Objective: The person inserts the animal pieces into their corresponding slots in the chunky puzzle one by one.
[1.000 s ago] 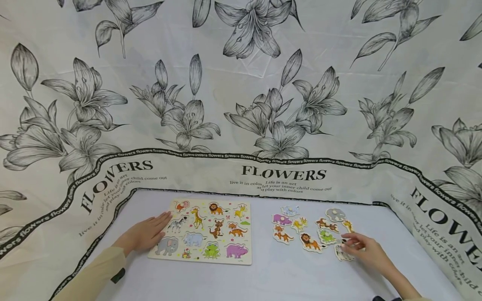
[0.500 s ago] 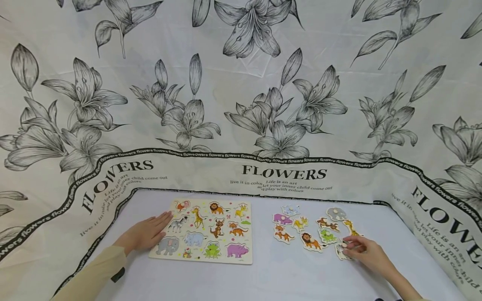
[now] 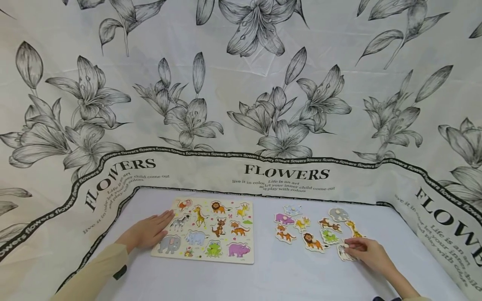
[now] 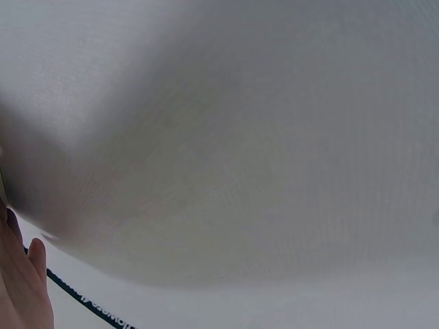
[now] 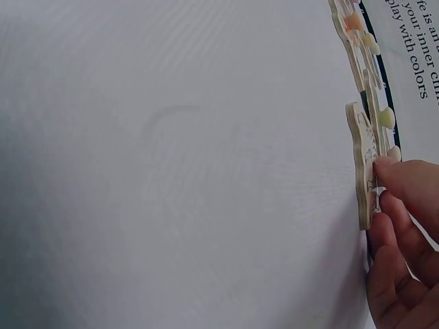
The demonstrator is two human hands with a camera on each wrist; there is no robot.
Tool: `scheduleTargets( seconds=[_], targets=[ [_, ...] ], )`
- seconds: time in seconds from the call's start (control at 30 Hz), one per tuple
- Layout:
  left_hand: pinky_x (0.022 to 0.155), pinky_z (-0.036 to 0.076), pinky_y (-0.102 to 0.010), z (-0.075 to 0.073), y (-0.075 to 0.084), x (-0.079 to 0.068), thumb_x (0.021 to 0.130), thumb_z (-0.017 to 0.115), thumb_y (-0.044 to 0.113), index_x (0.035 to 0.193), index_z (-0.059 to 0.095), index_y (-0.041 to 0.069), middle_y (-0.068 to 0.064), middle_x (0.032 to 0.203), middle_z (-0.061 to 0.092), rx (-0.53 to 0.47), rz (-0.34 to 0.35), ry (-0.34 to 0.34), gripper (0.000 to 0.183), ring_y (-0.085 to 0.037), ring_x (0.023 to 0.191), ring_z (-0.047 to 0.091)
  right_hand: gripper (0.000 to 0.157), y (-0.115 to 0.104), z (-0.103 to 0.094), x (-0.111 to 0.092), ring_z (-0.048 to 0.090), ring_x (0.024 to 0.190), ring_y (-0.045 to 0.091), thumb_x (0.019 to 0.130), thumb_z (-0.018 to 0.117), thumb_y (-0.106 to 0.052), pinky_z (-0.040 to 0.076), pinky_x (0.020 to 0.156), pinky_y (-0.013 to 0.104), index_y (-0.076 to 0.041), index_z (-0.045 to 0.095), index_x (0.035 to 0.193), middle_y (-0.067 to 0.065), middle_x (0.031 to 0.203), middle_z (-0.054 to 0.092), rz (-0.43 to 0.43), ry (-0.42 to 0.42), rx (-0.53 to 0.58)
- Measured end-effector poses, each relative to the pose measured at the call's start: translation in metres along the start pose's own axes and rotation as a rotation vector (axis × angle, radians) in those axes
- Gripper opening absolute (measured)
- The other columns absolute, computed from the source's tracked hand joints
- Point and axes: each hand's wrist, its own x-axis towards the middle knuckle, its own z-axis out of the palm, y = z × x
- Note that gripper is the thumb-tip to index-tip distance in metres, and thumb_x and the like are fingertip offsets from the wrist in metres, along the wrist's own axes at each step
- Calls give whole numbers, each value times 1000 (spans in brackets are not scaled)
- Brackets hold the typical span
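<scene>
In the head view a wooden animal puzzle board (image 3: 205, 230) lies at left on the white table. My left hand (image 3: 150, 230) rests flat along its left edge, fingers straight. The right hand (image 3: 366, 252) pinches the zebra puzzle piece (image 3: 342, 252) at the front right of a group of loose pieces. In the right wrist view, thumb and fingers meet at the face of this piece (image 5: 363, 168), which lies low against the table; the fingers hide its knob. Right behind the hand lies the giraffe piece (image 3: 352, 229). Beside the zebra is the frog piece (image 3: 329, 236).
More knobbed animal pieces lie close together: a lion (image 3: 313, 242), a tiger (image 3: 285, 233), a purple hippo (image 3: 283, 219), a grey elephant (image 3: 338, 215) and several others. A flower-printed cloth (image 3: 211, 171) rises behind the table and along both sides.
My right hand has moved slightly nearer to me, off the giraffe piece and onto the zebra piece. More of the giraffe shows now. The left hand stays on the board.
</scene>
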Motion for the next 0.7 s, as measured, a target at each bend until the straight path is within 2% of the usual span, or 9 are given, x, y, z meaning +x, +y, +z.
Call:
scheduleTargets(
  seconds=[0.2, 0.7],
  targets=[
    [115, 32, -51, -2, 2, 0, 102, 38, 33, 148, 32, -2, -18, 156, 30, -3, 1, 0, 58, -36, 143, 31, 42, 1, -1, 0, 55, 66, -4, 83, 75, -28, 48, 56, 18, 5, 69, 109, 14, 96, 73, -5, 4, -17],
    [113, 33, -52, -1, 1, 0, 102, 39, 32, 147, 32, -2, -19, 155, 31, -23, 9, 15, 57, -37, 141, 33, 42, -4, -4, 3, 56, 67, 1, 81, 75, -30, 47, 55, 19, 3, 70, 106, 12, 94, 73, -11, 0, -65]
  ],
)
